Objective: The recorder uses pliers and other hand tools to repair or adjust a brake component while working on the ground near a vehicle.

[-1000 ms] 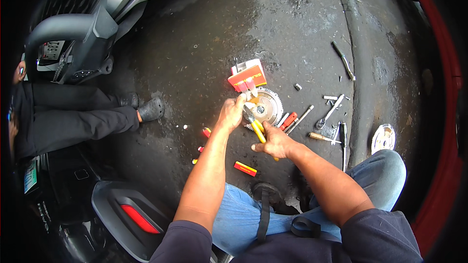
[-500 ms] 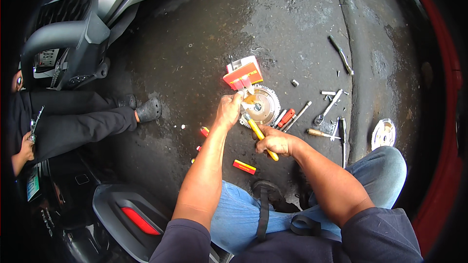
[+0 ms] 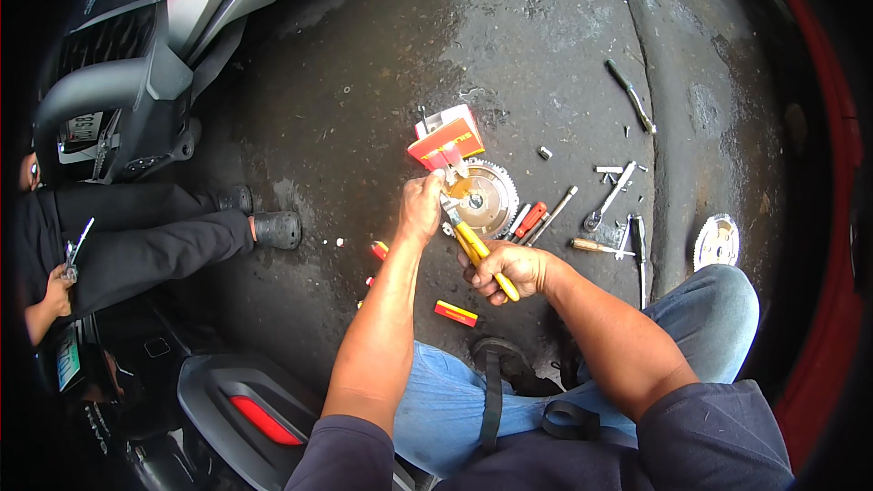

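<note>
My left hand (image 3: 420,211) is closed at the metal jaws of yellow-handled pliers (image 3: 474,243), pinching something small I cannot make out. My right hand (image 3: 506,265) is wrapped round the pliers' handles. Just beyond them a toothed metal disc (image 3: 491,204) lies on the floor, beside a red-and-white box (image 3: 446,140) with a translucent pinkish object at its near side. A small red-and-yellow box (image 3: 456,313) lies below my hands. To the right of the disc are a red-handled tool (image 3: 530,220) and metal rods (image 3: 559,212).
A ratchet (image 3: 609,195), wood-handled screwdriver (image 3: 600,246), black-handled tool (image 3: 627,91) and second gear plate (image 3: 716,244) lie on the concrete floor (image 3: 336,64). A seated co-worker's legs (image 3: 155,255) are at left, between motor scooters (image 3: 127,109), one hand (image 3: 56,294) holding a metal tool.
My right hand has shifted its grip, its fingers curling further round the pliers' handles. The co-worker's hand with a metal tool has come into view and moved slightly down.
</note>
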The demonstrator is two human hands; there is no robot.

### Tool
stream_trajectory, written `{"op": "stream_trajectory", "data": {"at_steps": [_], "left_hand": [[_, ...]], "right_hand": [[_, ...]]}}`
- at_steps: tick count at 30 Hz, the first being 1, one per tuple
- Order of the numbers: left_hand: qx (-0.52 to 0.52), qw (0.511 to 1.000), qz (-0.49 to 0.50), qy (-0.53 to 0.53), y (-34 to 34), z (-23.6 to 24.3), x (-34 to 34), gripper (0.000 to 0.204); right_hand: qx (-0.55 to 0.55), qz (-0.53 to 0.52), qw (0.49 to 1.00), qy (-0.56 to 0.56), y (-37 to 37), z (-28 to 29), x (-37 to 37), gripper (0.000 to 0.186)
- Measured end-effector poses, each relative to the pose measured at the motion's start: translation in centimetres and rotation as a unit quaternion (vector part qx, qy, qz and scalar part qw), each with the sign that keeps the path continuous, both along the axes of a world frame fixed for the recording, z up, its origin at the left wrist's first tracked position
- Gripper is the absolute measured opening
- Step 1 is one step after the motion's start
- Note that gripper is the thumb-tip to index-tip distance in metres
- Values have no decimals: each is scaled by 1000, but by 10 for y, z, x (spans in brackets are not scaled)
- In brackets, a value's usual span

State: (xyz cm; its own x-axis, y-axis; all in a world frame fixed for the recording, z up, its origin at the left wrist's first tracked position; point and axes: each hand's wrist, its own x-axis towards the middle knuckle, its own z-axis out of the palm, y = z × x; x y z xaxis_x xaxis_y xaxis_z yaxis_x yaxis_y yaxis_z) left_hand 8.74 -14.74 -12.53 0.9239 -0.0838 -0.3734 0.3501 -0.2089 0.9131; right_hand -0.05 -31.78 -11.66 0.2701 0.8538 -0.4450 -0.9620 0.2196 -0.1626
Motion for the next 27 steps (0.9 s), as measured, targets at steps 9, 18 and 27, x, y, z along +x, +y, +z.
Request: {"op": "stream_trajectory", "data": {"at_steps": [9,18,27], "left_hand": [[217,968,-73,97,-16,-4,0,42],[152,955,43,250,-15,-31,-21,34],[-64,942,157,289,-8,-22,-19,30]], "right_hand": [[-231,7,950,-210,2,-7,-7,46],[-428,99,816,-375,1,-29,-21,89],[-96,-97,991,-15,-3,-1,-17,40]]}}
